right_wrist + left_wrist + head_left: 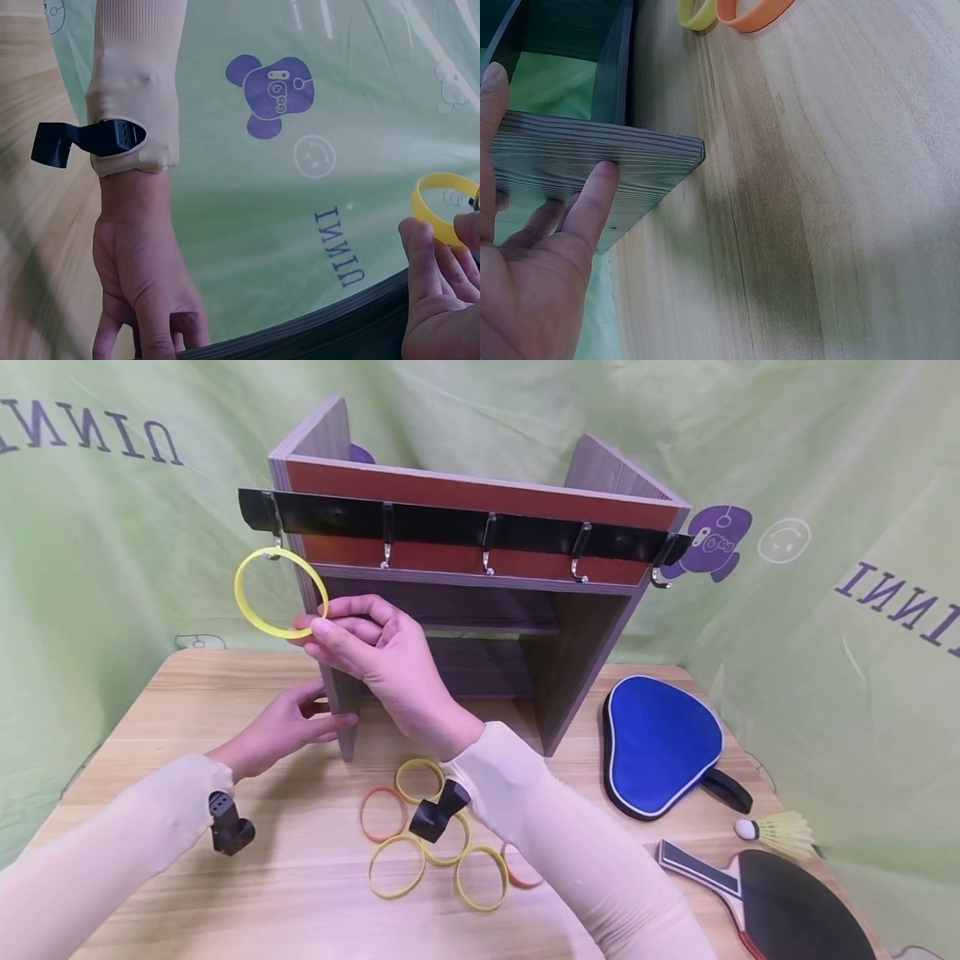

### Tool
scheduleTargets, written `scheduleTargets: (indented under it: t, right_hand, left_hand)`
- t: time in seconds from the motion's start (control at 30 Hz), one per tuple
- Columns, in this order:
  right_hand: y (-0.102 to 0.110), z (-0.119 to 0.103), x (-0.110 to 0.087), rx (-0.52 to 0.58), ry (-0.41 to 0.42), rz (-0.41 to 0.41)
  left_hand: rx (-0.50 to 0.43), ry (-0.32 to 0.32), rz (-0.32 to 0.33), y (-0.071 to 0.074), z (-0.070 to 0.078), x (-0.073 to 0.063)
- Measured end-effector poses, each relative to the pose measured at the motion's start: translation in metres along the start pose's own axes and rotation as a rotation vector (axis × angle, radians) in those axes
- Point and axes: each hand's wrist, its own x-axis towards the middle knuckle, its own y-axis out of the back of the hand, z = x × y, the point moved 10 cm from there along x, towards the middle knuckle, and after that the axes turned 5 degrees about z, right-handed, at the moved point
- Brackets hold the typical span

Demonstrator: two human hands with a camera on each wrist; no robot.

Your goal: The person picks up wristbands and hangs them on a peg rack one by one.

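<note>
A yellow ring [242, 596] is pinched between thumb and fingers of my right hand [397, 664], and its upper rim overlaps the tip of the leftmost hook [277, 518]. Whether the ring bears on that hook I cannot tell. My left hand [281, 727] grips the lower front of the left side panel [592, 146] of a grey wooden shelf unit, thumb on one face and fingers on the other. A black rail [438, 527] with several metal hooks runs across the unit's reddish top board. Several yellow rings [372, 878] and two orange rings [362, 814] lie on the table.
On the right of the wooden table [247, 893] lie a blue racket case [660, 743], a yellow shuttlecock [783, 833] and a black table tennis bat [798, 910]. A green printed curtain [112, 552] hangs behind the unit and on both sides.
</note>
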Motion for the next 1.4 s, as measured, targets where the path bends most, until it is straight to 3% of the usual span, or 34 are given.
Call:
scheduleTargets:
  t: [0.53, 0.77, 1.1, 1.27, 1.4]
  right_hand:
    - [0.004, 0.005, -0.002, -0.05, -0.022, -0.05]
    - [0.027, 0.013, 0.0, -0.131, -0.021, -0.067]
    - [0.083, 0.058, 0.0, -0.417, -0.124, -0.052]
    - [0.107, 0.093, -0.005, -0.665, -0.194, -0.106]
    - [0.122, 0.111, -0.01, -0.886, -0.199, -0.163]
  left_hand:
    - [0.036, -0.012, 0.014, 0.002, 0.006, -0.005]
    - [0.004, 0.001, 0.008, 0.001, 0.005, -0.005]
    - [-0.006, 0.009, 0.014, 0.0, 0.003, -0.003]
    - [-0.014, 0.018, 0.016, 0.0, 0.002, -0.003]
    - [-0.013, 0.022, 0.014, -0.001, 0.002, -0.003]
